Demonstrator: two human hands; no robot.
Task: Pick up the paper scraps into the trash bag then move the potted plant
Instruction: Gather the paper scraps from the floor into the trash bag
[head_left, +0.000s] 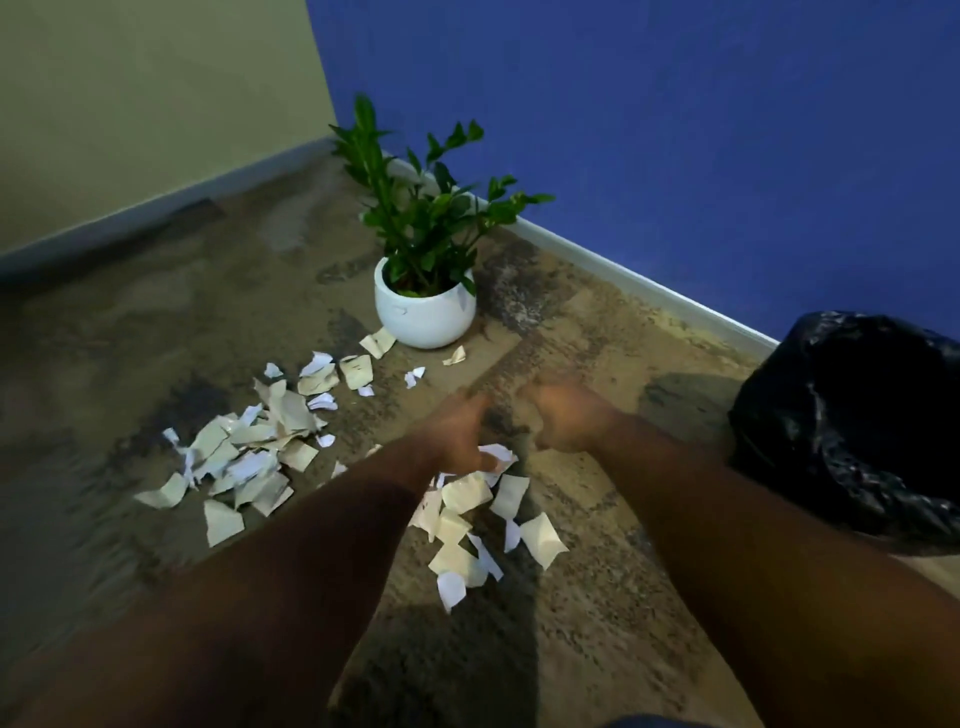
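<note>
Left hand (460, 436): grip blurred, fingers curled, touching a white scrap; cannot tell whether it holds it. Right hand (563, 421): blurred, fingers curled; contents cannot be told. Paper scraps (249, 457): strewn on the carpet floor (156, 322), beneath and left of the hands. Potted plant (423, 291): upright near the corner. Trash bag (857, 415): black, at right.

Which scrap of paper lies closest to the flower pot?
The cream scrap at the white pot's lower left edge; the others lie farther out.
</note>
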